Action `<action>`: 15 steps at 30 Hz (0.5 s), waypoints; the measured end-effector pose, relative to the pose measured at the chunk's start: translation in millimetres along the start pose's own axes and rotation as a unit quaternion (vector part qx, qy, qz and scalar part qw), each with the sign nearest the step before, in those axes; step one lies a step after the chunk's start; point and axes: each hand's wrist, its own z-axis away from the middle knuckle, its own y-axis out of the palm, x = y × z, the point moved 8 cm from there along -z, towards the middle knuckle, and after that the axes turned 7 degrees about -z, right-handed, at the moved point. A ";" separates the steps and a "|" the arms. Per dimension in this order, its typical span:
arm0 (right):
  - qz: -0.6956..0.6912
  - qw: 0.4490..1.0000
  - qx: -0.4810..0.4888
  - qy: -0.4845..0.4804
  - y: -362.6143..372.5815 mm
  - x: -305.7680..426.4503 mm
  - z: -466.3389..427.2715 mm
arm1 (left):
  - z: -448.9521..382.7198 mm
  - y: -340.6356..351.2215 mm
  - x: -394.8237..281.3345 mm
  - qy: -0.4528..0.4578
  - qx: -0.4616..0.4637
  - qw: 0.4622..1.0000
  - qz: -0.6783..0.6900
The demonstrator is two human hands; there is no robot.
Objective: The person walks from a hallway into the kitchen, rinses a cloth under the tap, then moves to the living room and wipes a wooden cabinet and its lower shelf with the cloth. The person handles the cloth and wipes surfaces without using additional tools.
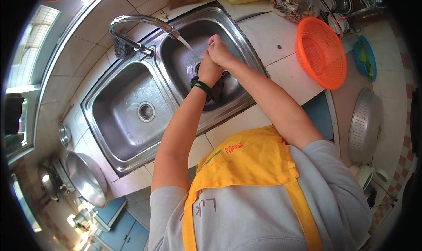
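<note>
Water runs from the curved chrome faucet into the right basin of a stainless steel double sink. My left hand, with a dark green band at its wrist, and my right hand are together over this basin, touching each other beside the stream. The fingers of both are partly hidden, and whether they hold something small cannot be seen. A dark, wet item lies in the basin under my hands, partly covered by them. The left basin shows its drain and drops of water.
An orange plastic colander stands on the tiled counter to the right, near a blue basket with a green leaf, a bag of dried food and a metal strainer basin. A steel bowl sits left of the sink. A dark scouring pad is behind the faucet.
</note>
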 end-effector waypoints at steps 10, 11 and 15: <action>0.048 0.996 -0.059 0.049 4.6 -8.8 -1.9 | 12.8 -16.3 -4.3 -0.028 -0.043 0.998 -0.029; 0.048 0.997 -0.044 0.034 3.8 -6.2 -0.8 | 11.8 -10.4 -6.8 -0.014 -0.010 1.000 0.004; 0.106 0.994 0.009 -0.008 -36.5 9.2 15.1 | 20.0 17.2 -3.9 0.043 0.174 0.980 0.091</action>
